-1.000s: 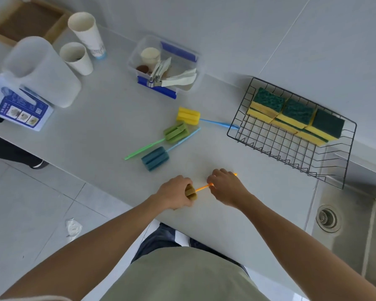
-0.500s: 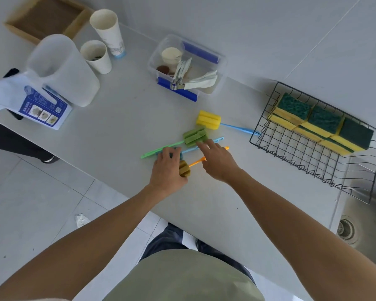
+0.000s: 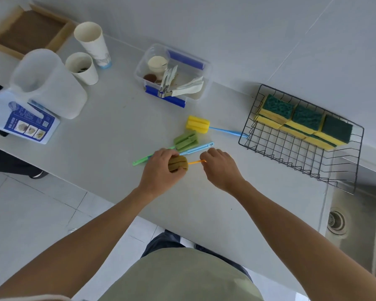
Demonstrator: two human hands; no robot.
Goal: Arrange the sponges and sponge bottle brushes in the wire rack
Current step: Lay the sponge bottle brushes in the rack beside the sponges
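Observation:
My left hand [image 3: 161, 170] grips the mustard sponge head [image 3: 178, 163] of an orange-handled bottle brush, and my right hand [image 3: 220, 168] pinches its orange handle [image 3: 195, 162]. Just beyond lie a green sponge brush [image 3: 186, 140] with a green handle, a light blue handle [image 3: 197, 148] whose sponge head is hidden under my left hand, and a yellow sponge brush [image 3: 197, 124] with a blue handle reaching the rack. The black wire rack [image 3: 291, 148] at the right holds several green-and-yellow sponges [image 3: 306, 122] along its back side.
A clear plastic box [image 3: 172, 74] with utensils stands at the back. Two paper cups [image 3: 83, 68], a translucent jug [image 3: 46, 83] and a blue-printed packet [image 3: 28, 124] are at the left. A steel sink [image 3: 356, 224] lies right of the counter edge.
Both hands have carried the orange-handled brush from the counter's near edge up beside the other brushes. My left hand now covers the teal sponge head.

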